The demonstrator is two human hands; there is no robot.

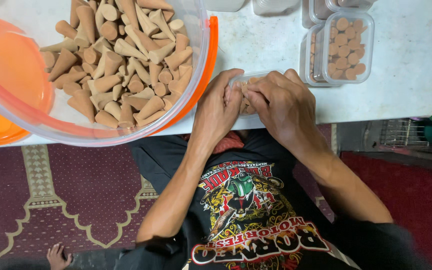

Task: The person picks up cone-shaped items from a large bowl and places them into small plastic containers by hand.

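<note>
Now: left hand [219, 107], right hand [281, 102] clamped on small clear tub [252, 80]; cone bucket [196, 95] left; filled tubs [348, 47] right

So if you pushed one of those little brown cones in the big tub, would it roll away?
Probably only in a curve: each brown cone has a wide end and a narrow tip, so it would likely circle. Packed in the clear tub, they would mostly jostle. They look small and dry, so probably light, maybe crumbly at the tips.
</note>
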